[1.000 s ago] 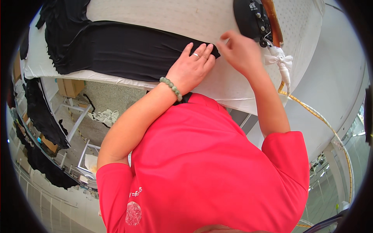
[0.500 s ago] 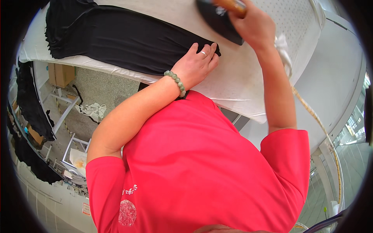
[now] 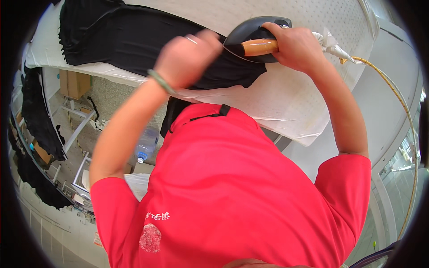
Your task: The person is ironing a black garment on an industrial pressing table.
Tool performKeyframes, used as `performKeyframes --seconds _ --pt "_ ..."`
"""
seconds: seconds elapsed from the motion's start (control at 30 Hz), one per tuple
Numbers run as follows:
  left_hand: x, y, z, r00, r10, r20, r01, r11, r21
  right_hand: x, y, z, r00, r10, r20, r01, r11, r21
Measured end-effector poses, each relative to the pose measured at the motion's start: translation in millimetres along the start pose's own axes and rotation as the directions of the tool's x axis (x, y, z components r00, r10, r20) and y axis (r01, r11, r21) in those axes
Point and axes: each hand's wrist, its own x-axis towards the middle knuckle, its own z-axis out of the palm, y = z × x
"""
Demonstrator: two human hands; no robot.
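Note:
A black garment piece (image 3: 129, 38) lies flat across the white padded ironing surface (image 3: 272, 96), its narrower end pointing right. My right hand (image 3: 297, 47) is closed round the wooden handle of a dark grey iron (image 3: 241, 31). The iron sits over the right end of the black cloth, with its tip toward the left. Smeared by motion, my left hand (image 3: 185, 58) is above the middle of the cloth, left of the iron's tip. Its fingers are too blurred to make out. It wears a ring and a green bead bracelet.
A pale hose with a yellow cord (image 3: 393, 85) runs from the iron down the right side. Below the ironing surface at left are a cardboard box (image 3: 76, 84), a metal frame (image 3: 77, 129) and a large clear bottle (image 3: 146, 144). More black cloth (image 3: 39, 116) hangs at far left.
The iron has come down and left from the bare cover onto the cloth's right end, its handle turned. My left hand has lifted off that end and moved left.

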Motion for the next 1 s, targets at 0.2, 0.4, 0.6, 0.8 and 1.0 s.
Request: performKeyframes --seconds 0.2,0.4,0.6,0.8,1.0 --pt "-18 -189 -80 0.945 -0.327 0.010 0.323 0.938 0.129 7 -15 5 0.997 0.074 -0.027 -0.073 0.997 0.034" --pt "31 -243 -90 0.976 0.177 0.128 -0.048 0.746 -0.665 21 -30 -4 0.985 0.156 -0.069 -0.150 0.985 0.087" --pt "68 -260 -95 0.779 -0.056 0.625 0.095 0.995 -0.029 27 -33 0 0.971 0.234 -0.048 -0.230 0.970 0.081" --pt "89 -268 -98 0.808 0.048 0.587 0.038 0.990 -0.134 52 -67 -42 0.956 0.272 -0.110 -0.261 0.959 0.107" --pt "105 -266 -114 0.824 0.086 0.560 0.031 0.980 -0.195 109 -112 -107 0.917 0.396 0.035 -0.396 0.902 0.172"
